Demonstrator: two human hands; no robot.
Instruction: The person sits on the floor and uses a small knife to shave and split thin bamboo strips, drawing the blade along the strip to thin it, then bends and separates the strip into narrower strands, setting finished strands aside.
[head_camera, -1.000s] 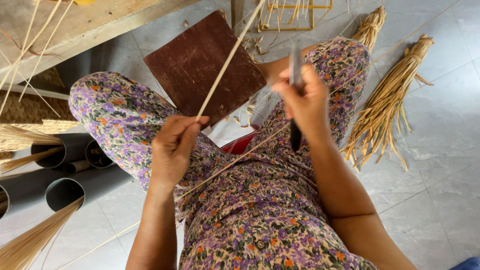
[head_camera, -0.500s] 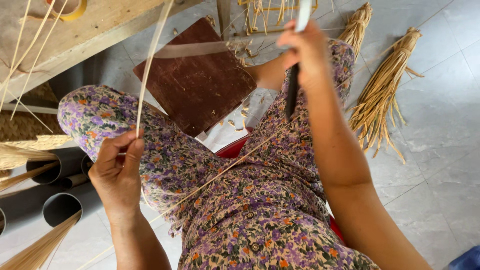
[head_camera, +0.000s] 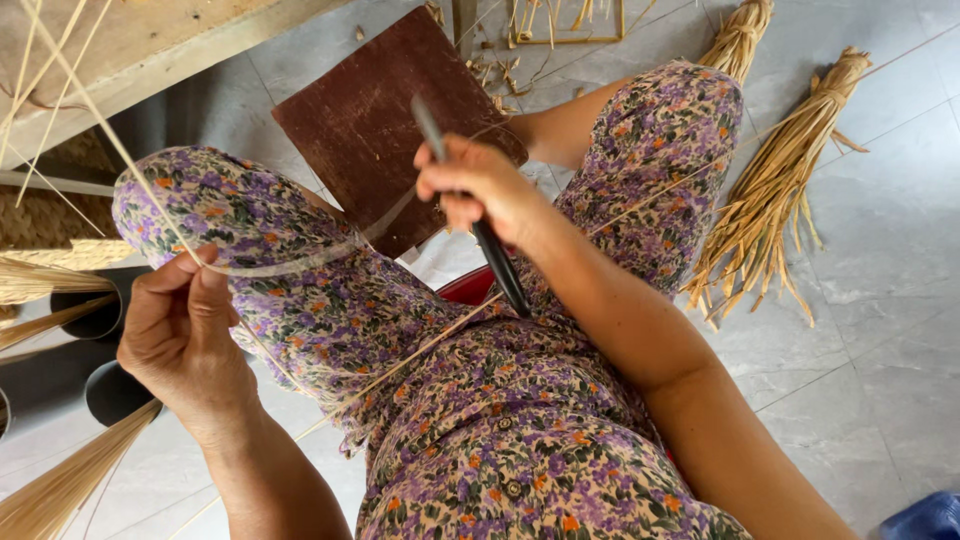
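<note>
Strip (head_camera: 300, 265) of pale fibre pinched in left hand (head_camera: 185, 335); right hand (head_camera: 480, 190) fingers grip a dark knife (head_camera: 500, 265).

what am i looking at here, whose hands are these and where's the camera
The camera sits on a person's head and looks down, so you see their own lap in a flowered dress and both bare hands. The left hand pinches a thin pale strip that curves across to the right hand, which has its grip shut on a dark knife. A brown board rests by the knees. On the grey tiled floor lie tied straw bundles; dark pipes holding more straw stand at the left.
</note>
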